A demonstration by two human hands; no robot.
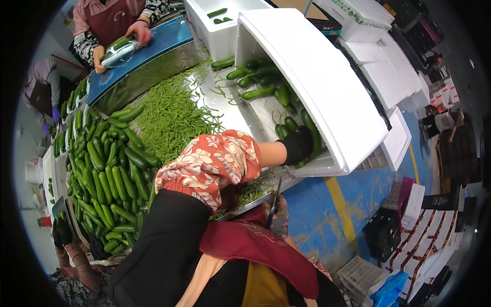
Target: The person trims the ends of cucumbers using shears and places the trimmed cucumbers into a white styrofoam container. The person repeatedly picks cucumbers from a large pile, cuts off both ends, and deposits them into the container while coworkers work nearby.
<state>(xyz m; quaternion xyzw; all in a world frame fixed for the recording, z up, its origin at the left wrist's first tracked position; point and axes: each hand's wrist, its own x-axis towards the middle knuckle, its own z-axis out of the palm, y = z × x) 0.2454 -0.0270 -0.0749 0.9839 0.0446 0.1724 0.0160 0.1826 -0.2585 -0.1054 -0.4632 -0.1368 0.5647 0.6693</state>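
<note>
My left hand point(300, 146), in a black glove, reaches into a white foam box point(307, 57) tipped on its side. Its fingers are among the cucumbers point(259, 92), so I cannot tell whether it grips one. Some cucumbers in the box have long stems attached. My right hand point(281, 217) is low at the metal table's edge, in what looks like a patterned glove. It appears to hold a slim, dark knife point(274, 209), point up. A large heap of green stem pieces point(172, 115) lies on the metal table point(243, 119).
Many cucumbers point(111, 180) are piled at the left. Across a blue-topped ledge point(145, 53), a co-worker holds wrapped cucumbers point(119, 50). Another foam box point(215, 34) contains a few cucumbers. Foam boxes point(383, 73) are stacked behind. More people stand at left and far right.
</note>
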